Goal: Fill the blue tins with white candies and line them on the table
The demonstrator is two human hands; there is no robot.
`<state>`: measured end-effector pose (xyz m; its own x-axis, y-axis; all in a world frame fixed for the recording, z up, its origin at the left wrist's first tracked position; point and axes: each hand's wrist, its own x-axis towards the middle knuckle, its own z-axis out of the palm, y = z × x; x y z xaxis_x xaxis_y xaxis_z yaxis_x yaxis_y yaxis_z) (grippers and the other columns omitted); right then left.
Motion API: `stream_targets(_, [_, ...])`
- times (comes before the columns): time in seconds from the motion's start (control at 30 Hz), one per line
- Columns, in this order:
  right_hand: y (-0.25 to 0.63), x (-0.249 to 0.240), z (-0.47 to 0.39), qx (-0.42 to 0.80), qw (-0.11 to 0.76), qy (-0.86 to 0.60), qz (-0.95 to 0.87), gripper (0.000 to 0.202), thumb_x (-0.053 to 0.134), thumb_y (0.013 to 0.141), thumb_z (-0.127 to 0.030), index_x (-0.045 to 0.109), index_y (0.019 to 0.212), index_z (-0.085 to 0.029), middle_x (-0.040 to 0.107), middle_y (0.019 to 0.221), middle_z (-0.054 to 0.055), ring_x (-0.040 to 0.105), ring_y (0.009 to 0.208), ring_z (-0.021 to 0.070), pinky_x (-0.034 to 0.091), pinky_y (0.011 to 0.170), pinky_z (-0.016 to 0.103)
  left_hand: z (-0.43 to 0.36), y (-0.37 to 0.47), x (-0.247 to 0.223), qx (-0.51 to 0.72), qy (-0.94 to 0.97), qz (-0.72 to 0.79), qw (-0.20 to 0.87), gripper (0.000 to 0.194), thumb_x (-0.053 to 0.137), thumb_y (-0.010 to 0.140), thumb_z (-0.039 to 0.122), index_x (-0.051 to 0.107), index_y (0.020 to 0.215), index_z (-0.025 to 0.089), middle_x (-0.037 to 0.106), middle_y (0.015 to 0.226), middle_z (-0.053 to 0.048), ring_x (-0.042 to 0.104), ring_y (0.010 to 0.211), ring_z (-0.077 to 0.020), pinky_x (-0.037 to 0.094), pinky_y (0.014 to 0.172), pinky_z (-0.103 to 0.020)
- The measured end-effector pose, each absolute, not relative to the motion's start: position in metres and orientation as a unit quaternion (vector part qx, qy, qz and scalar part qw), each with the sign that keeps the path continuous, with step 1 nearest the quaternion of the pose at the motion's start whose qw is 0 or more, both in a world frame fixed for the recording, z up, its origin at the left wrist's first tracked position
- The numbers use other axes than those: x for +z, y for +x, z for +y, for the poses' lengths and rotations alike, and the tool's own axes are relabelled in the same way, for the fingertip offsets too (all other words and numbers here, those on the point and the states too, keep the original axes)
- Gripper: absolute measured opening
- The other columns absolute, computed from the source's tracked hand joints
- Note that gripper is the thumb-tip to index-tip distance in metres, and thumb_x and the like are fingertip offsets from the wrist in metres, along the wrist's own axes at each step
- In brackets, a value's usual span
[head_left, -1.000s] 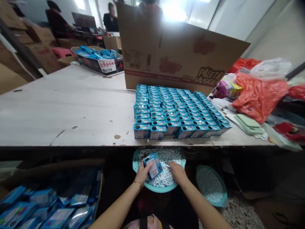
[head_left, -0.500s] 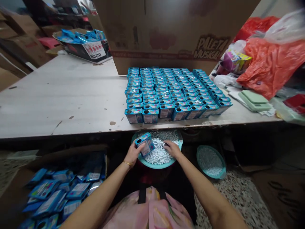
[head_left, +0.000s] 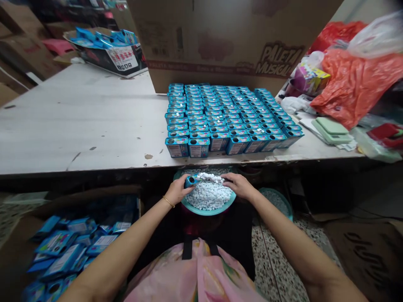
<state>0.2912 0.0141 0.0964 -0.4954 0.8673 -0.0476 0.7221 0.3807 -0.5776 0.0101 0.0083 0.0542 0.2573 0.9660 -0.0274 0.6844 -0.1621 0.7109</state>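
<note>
My left hand grips a small blue box above the left side of a teal basin. White pellets fill the basin. A heap of pellets lies raised between the blue box and my right hand, seemingly on something whose shape I cannot make out. The fingers of my right hand are bent round the right end of that heap. Beyond the basin, rows of upright blue boxes stand on the white table, a few with loose pellets on top.
A carton of blue boxes sits at the lower left. A large cardboard box stands behind the rows. At right are a green scale and red plastic bags. A second teal basin is at floor level.
The blue box in my left hand has tilted toward the right. My right hand has come up and right from among the pellets, and a raised heap of them now reaches the box. The view has shifted slightly.
</note>
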Motion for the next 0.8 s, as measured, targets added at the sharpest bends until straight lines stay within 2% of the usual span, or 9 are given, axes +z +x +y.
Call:
stream_targets(0.23, [0.266, 0.139, 0.028, 0.142, 0.004, -0.475, -0.868, 0.032, 0.047, 0.079, -0.036, 0.057, 0.108, -0.026, 0.063, 0.101, 0.003, 0.056, 0.091, 0.0212, 0.04, 0.075, 0.031, 0.018, 0.022, 0.055, 0.171, 0.763, 0.557, 0.28, 0.043, 0.055, 0.069, 0.039, 0.051, 0.109, 0.023, 0.062, 0.088, -0.004, 0.057, 0.082, -0.0202, 0.039, 0.07, -0.026])
stream_targets(0.5, [0.237, 0.176, 0.035, 0.099, -0.069, -0.458, -0.881, 0.021, 0.049, 0.075, -0.025, 0.064, 0.088, -0.019, 0.064, 0.086, 0.006, 0.057, 0.085, 0.0208, 0.039, 0.076, 0.032, 0.016, 0.024, 0.056, 0.179, 0.761, 0.559, 0.277, 0.041, 0.056, 0.068, 0.034, 0.052, 0.107, 0.022, 0.061, 0.085, -0.004, 0.056, 0.078, -0.02, 0.039, 0.067, -0.026])
stream_targets(0.67, [0.231, 0.184, 0.032, 0.063, -0.07, -0.452, -0.887, 0.023, 0.044, 0.076, -0.022, 0.063, 0.088, -0.016, 0.064, 0.084, 0.008, 0.058, 0.083, 0.0214, 0.039, 0.074, 0.033, 0.017, 0.025, 0.057, 0.195, 0.751, 0.559, 0.291, 0.042, 0.056, 0.068, 0.033, 0.051, 0.108, 0.022, 0.061, 0.084, -0.002, 0.056, 0.077, -0.0186, 0.039, 0.068, -0.026])
stream_targets(0.8, [0.253, 0.18, 0.026, 0.066, -0.038, -0.463, -0.883, 0.026, 0.043, 0.079, -0.026, 0.061, 0.097, -0.021, 0.062, 0.09, 0.006, 0.058, 0.084, 0.0205, 0.04, 0.074, 0.032, 0.017, 0.023, 0.061, 0.228, 0.737, 0.552, 0.318, 0.04, 0.057, 0.068, 0.034, 0.052, 0.105, 0.021, 0.061, 0.084, -0.001, 0.056, 0.077, -0.0177, 0.041, 0.071, -0.027])
